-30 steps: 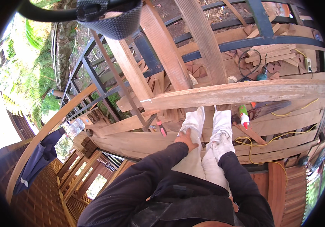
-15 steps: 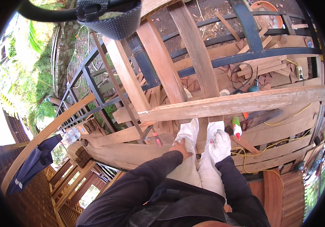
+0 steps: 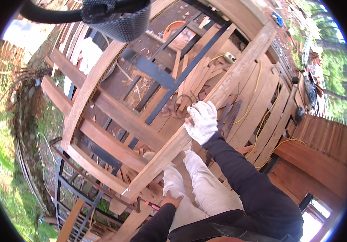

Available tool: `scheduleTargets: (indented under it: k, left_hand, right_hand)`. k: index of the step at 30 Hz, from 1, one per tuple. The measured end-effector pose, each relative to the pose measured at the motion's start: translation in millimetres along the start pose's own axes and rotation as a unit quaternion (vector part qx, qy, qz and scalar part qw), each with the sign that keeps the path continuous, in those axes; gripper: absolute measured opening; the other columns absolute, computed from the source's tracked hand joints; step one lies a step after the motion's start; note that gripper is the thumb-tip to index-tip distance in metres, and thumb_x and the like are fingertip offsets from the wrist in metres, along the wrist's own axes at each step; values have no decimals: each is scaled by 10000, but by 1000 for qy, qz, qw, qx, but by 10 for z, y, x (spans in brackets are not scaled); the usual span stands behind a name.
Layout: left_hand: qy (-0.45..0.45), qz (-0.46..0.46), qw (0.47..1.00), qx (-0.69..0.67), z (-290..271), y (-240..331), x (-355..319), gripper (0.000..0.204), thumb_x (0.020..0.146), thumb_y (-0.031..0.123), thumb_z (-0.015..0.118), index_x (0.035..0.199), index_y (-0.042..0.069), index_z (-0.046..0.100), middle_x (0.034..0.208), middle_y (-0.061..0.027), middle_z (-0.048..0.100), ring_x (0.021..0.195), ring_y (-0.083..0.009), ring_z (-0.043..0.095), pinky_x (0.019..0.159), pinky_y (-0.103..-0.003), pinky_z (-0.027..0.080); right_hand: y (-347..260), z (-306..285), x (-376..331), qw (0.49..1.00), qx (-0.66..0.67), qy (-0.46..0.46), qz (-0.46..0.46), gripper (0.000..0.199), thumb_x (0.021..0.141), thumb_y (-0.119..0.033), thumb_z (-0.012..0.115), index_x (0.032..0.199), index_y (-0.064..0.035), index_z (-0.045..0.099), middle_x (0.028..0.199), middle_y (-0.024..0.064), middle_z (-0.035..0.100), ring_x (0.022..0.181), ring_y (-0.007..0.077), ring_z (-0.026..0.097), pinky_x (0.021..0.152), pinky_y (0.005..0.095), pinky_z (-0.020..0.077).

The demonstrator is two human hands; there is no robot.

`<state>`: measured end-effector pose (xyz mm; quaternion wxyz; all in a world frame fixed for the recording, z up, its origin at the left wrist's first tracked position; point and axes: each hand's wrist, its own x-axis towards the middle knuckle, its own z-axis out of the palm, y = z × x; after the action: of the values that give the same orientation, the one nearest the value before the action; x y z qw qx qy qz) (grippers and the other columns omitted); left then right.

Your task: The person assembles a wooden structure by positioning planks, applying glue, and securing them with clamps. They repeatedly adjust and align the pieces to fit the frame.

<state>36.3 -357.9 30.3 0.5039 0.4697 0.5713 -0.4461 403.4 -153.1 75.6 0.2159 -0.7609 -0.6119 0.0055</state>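
My right hand point(image 3: 201, 122), in a white work glove, lies on a long wooden rail point(image 3: 232, 82), its fingers slightly bent and apart. The rail slants across the front of slatted woodwork, with several planks point(image 3: 135, 119) running away from it to a curved top board point(image 3: 95, 80). My bare left hand point(image 3: 172, 199) rests on my left knee in pale trousers, fingers laid over the cloth. Close to it is a tool with a red handle point(image 3: 152, 205), its kind unclear.
Wood offcuts point(image 3: 195, 80) lie piled behind the rail, near a power socket block point(image 3: 230, 57). A yellow cord point(image 3: 258, 133) runs over the deck boards point(image 3: 242, 137). Farther off are a dark metal frame point(image 3: 157, 72) and an orange tub point(image 3: 174, 29).
My right hand has left my right knee and come onto the rail. My left hand stays on my left knee. The view has turned, so the rail now slants steeply.
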Motion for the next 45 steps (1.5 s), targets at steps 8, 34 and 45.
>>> scheduleTargets:
  k: [8, 34, 45]
  left_hand:
    - [30, 52, 997, 56, -180, -152, 0, 1008, 829, 686, 666, 1567, 54, 398, 1490, -345, 473, 1368, -450, 517, 1141, -449, 431]
    - [68, 277, 958, -16, -507, -706, -398, 289, 892, 379, 739, 1013, 118, 774, 962, -145, 768, 914, -304, 742, 853, -419, 564]
    - [125, 223, 967, 2, 302, -382, -155, 334, 933, 383, 673, 943, 55, 733, 925, -213, 732, 893, -397, 708, 815, -476, 543]
  right_hand:
    - [120, 86, 183, 983, -74, -151, 72, 251, 799, -347, 675, 877, -114, 729, 970, 73, 670, 1130, 286, 565, 1191, 607, 249]
    - [109, 99, 141, 971, -114, -185, 96, 263, 836, -377, 636, 919, -152, 744, 1010, 43, 690, 1166, 264, 568, 1240, 584, 180]
    - [42, 118, 196, 989, -84, -120, 36, 177, 807, -358, 696, 785, -184, 722, 899, 44, 704, 1078, 254, 612, 1199, 574, 257]
